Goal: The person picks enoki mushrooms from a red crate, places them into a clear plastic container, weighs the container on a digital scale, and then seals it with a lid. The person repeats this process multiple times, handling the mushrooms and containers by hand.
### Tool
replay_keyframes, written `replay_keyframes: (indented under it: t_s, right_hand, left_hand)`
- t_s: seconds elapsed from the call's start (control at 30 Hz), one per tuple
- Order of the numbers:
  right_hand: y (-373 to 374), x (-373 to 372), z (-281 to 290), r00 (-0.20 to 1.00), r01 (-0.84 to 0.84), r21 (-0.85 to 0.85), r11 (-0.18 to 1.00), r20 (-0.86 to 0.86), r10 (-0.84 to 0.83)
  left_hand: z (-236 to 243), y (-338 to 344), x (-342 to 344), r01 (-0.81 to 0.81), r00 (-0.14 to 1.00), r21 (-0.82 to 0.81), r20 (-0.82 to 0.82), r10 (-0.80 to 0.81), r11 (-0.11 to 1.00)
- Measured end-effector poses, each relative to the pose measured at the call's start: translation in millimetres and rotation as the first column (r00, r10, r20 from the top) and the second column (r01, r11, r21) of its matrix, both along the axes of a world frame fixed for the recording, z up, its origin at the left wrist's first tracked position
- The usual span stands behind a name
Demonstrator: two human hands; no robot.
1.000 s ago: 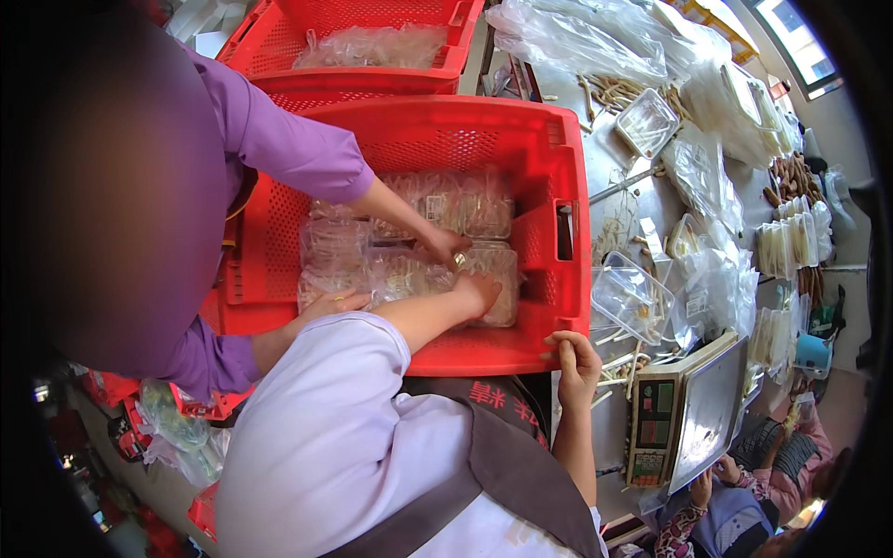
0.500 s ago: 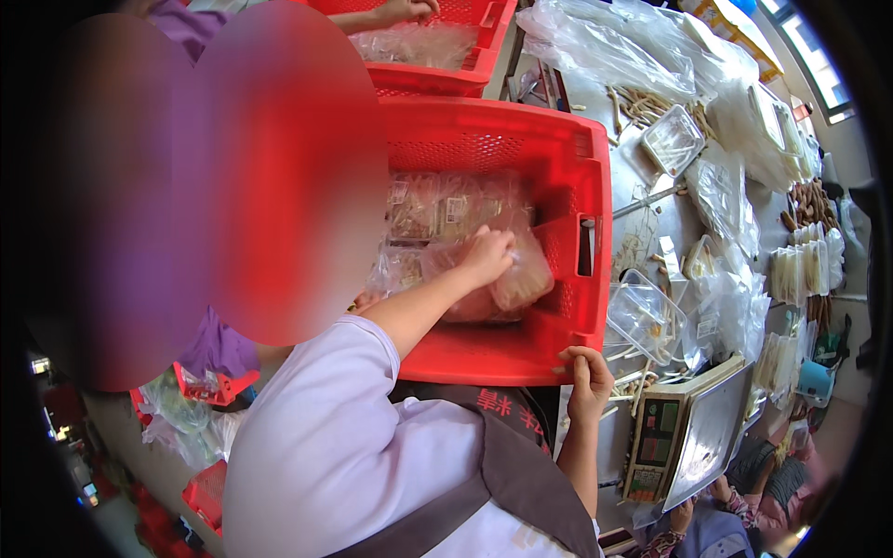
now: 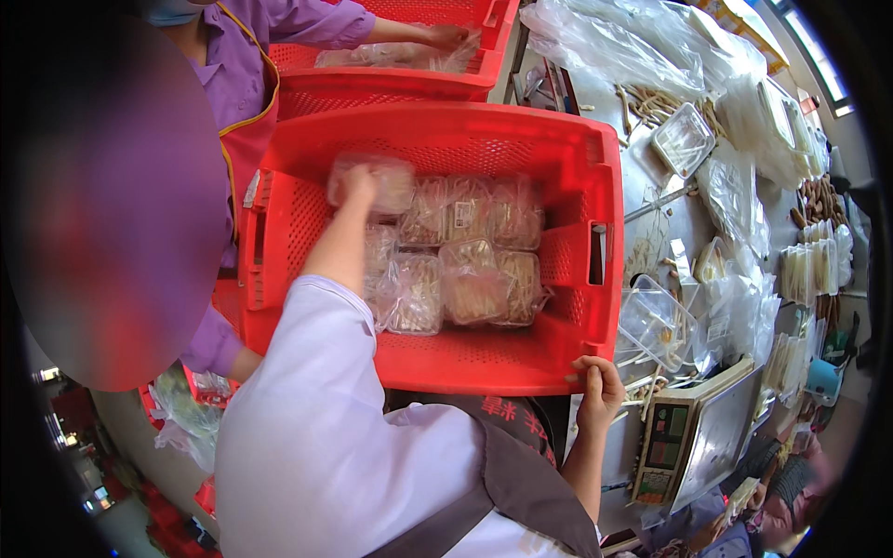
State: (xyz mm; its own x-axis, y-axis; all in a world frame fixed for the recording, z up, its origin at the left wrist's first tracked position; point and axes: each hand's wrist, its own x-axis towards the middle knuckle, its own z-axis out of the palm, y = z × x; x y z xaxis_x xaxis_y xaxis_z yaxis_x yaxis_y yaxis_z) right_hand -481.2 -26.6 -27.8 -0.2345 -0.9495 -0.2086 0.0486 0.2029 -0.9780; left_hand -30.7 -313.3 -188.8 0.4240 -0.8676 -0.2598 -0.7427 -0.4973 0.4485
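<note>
In the head view a red perforated crate (image 3: 428, 361) holds several clear-bagged packs of pale sticks (image 3: 415, 296). My left hand (image 3: 359, 184), blurred, is closed on a bagged pack (image 3: 395, 188) at the crate's back left, above the others. My right hand (image 3: 598, 396) has curled fingers gripping the crate's front right corner.
A co-worker in purple (image 3: 216, 70) stands at the left, one hand (image 3: 449, 37) in a second red crate (image 3: 381, 93) behind mine. The steel table (image 3: 642, 228) at right holds bags, trays (image 3: 682, 139), loose sticks and a scale (image 3: 693, 432). Other people (image 3: 786, 493) are at lower right.
My left hand has moved from the crate's right side to the back left with a pack. The co-worker's hand has left my crate for the rear one. My right hand stays at the corner.
</note>
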Motion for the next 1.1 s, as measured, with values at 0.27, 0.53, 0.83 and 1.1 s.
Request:
replay_keyframes:
  t_s: [0.27,0.53,0.83,1.1]
  right_hand:
    - [1.8,2.4,-1.0,0.995,0.047,0.028,0.998,-0.086,-0.044]
    - [-4.5,9.9,6.9,0.987,0.063,0.084,0.994,-0.156,-0.049]
    - [-3.8,15.0,2.7,0.986,0.093,0.069,0.993,-0.145,-0.082]
    - [0.1,9.7,1.8,0.988,0.054,0.037,0.998,-0.15,-0.048]
  left_hand:
    - [20.4,17.0,19.8,0.014,0.947,0.33,0.299,-0.118,0.944]
    - [-27.0,58.7,-4.2,0.428,0.825,0.291,0.261,-0.501,0.856]
    - [-11.1,81.2,-133.7,0.755,0.64,-0.181,-0.004,-0.768,0.63]
    - [-28.2,132.1,-209.6,0.786,0.618,0.076,-0.07,-0.783,0.614]
